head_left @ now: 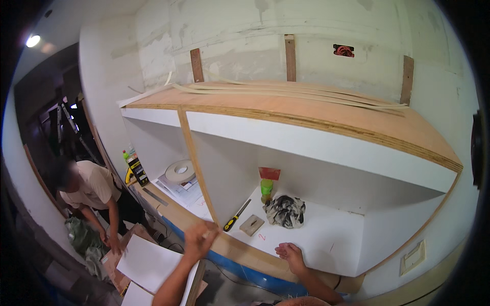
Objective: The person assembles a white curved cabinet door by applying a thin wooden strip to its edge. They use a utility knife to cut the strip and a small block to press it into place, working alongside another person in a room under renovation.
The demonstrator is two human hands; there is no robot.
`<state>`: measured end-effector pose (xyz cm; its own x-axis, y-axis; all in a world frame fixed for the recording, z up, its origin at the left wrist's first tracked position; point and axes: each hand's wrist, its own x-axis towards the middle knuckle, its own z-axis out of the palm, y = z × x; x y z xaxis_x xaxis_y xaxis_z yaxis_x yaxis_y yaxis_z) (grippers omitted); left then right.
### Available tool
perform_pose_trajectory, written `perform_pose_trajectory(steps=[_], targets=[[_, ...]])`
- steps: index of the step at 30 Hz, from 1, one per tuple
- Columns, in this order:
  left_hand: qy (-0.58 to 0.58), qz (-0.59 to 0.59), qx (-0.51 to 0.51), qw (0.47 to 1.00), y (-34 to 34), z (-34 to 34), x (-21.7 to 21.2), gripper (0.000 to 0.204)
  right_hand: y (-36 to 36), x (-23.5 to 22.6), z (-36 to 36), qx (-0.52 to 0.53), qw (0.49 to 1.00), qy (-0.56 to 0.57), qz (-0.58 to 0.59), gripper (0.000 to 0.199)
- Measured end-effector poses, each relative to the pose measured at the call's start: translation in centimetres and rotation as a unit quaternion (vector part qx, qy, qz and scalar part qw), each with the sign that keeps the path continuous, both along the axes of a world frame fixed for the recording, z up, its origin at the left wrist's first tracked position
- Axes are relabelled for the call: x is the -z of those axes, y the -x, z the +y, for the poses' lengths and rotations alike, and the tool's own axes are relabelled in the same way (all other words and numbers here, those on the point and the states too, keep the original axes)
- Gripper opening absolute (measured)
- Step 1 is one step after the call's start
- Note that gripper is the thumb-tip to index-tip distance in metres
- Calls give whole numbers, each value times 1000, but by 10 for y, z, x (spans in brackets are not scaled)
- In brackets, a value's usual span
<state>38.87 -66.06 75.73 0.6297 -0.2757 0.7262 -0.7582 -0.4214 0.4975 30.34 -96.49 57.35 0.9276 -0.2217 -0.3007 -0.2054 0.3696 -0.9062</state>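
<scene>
My left hand (199, 240) is raised at the front edge of the cabinet, beside the foot of its wooden-edged divider (195, 163). Its fingers are curled together and slightly blurred, and whatever they hold cannot be made out. Over the front edge of the right compartment my right hand (292, 256) is loosely curved, with nothing seen in it. On the white compartment floor between and beyond the hands lie a file with a black and yellow handle (237, 215), a small wooden block (251, 225) and a crumpled black-and-white rag (286, 211). A green bottle (266, 189) stands behind, a red scraper (269, 174) above it.
Long thin edging strips (286, 94) lie across the plywood top (357, 115). The left compartment has a roll of edging tape (180, 172) on papers. A black can (138, 171) stands at its outer end. White panels (148, 260) are at lower left, near a bending co-worker (97, 186).
</scene>
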Motion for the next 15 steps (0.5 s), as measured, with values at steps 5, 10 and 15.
perform_pose_trajectory(steps=[5, 10, 15], targets=[[-8, -352, -19, 936, -72, -52, -181, 12, 15, 20, -38, 40, 995, 81, -35, 25], [-12, -416, -45, 908, -150, -92, -320, 7, 12, 26, -38, 42, 997, 57, -32, 23], [-139, -107, -27, 984, -280, -138, -354, 37, 18, 60, -44, 64, 997, 43, -18, 23]])
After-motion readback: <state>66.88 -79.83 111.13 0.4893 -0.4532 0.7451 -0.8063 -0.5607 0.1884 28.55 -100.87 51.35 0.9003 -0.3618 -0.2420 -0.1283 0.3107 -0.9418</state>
